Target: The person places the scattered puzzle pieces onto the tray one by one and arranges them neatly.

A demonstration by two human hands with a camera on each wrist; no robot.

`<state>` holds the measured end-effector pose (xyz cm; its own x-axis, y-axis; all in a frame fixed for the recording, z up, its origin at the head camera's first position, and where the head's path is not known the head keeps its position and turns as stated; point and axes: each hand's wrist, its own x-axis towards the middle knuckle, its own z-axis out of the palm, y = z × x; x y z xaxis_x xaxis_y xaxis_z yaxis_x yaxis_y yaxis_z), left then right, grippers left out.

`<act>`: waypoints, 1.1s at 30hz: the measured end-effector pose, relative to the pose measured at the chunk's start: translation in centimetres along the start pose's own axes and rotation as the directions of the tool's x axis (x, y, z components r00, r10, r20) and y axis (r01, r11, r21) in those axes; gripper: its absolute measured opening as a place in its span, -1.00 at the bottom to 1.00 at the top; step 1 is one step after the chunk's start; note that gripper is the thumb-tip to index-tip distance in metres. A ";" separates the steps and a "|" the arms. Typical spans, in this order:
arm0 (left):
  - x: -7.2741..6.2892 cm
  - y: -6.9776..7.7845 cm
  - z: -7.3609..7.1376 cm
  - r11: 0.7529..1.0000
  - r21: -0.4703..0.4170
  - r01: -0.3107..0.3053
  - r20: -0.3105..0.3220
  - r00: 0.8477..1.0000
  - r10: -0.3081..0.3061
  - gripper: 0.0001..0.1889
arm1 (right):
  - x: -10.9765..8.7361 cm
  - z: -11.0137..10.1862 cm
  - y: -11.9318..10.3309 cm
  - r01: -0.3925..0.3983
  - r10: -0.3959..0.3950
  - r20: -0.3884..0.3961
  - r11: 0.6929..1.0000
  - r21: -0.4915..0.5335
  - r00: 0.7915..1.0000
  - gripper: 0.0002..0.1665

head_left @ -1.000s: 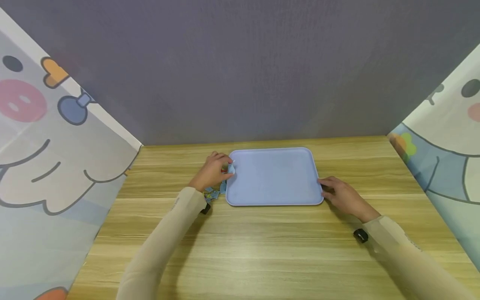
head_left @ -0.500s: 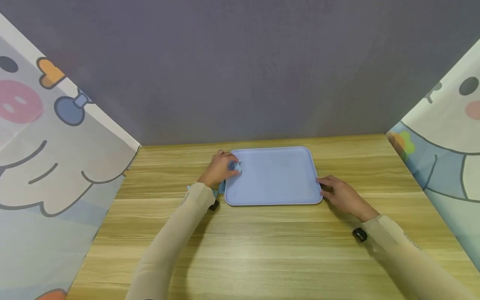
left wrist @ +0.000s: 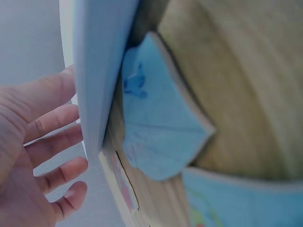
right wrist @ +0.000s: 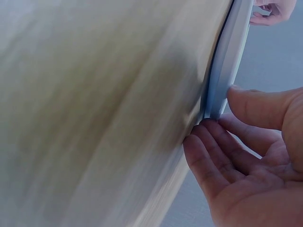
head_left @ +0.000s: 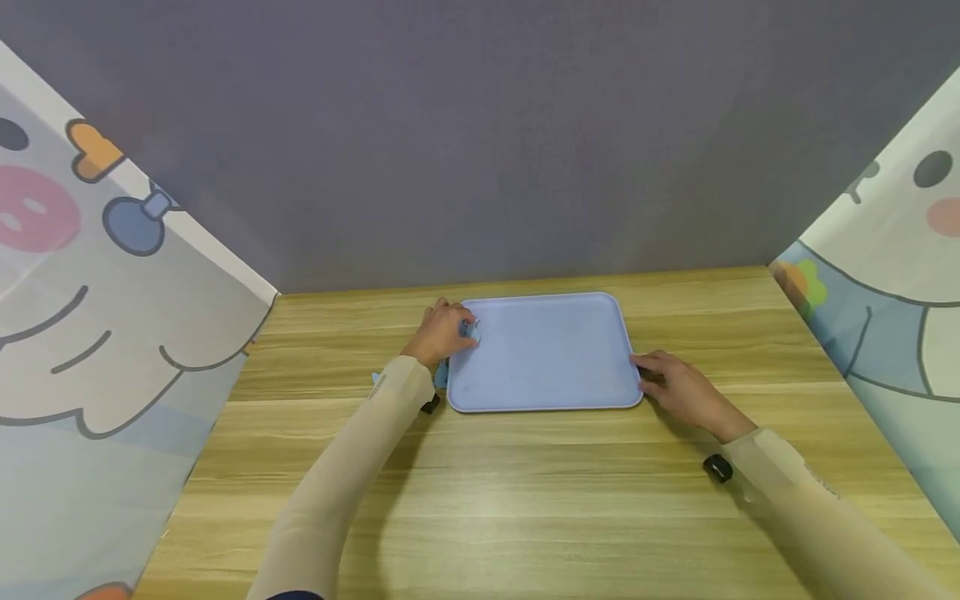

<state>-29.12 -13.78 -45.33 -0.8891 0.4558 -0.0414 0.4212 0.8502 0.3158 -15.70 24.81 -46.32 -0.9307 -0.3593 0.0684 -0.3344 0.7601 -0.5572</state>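
Note:
A pale blue rectangular tray (head_left: pixel 547 352) lies flat on the wooden table. At its left edge, my left hand (head_left: pixel 438 333) pinches a small light blue puzzle piece (head_left: pixel 473 332) between thumb and fingers, over the tray's inner side. In the left wrist view the fingertips pass behind the tray rim (left wrist: pixel 99 71), so the piece is hidden there. Below that rim, a blue puzzle piece (left wrist: pixel 156 118) with a printed figure lies on the table, with another blue piece (left wrist: pixel 246 201) beside it. My right hand (head_left: pixel 678 387) grips the tray's right rim, thumb over it and fingers outside.
More puzzle pieces sit left of the tray, partly hidden by my left sleeve (head_left: pixel 337 467); one blue tip (head_left: pixel 376 377) shows. A grey wall (head_left: pixel 480 142) stands behind the table, and cartoon-printed panels (head_left: pixel 892 275) flank both sides.
My left hand has shifted slightly right, bringing the puzzle piece from the tray's left rim to over its inside. In the last half second it barely moved. My right hand has stayed at the rim.

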 end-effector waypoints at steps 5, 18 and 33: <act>0.4 0.0 0.0 1.000 -0.001 0.008 0.025 1.000 -0.008 -0.61 | 0.0 0.0 0.0 -0.004 0.004 0.004 1.000 0.008 1.000 -0.46; 0.5 0.1 -0.1 1.000 0.008 0.002 0.028 1.000 -0.002 -0.58 | -0.1 0.1 0.2 0.017 -0.017 -0.023 1.000 0.003 1.000 -0.47; -1.2 -0.5 -2.0 0.999 -0.035 0.004 0.021 1.000 -0.003 -0.58 | -0.1 0.0 -0.1 0.016 -0.016 -0.013 1.000 0.008 1.000 -0.47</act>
<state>-28.60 -15.36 -43.51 -0.8863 0.4589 -0.0626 0.4114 0.8421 0.3488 -15.55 24.78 -46.26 -0.9273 -0.3638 0.0881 -0.3477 0.7498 -0.5630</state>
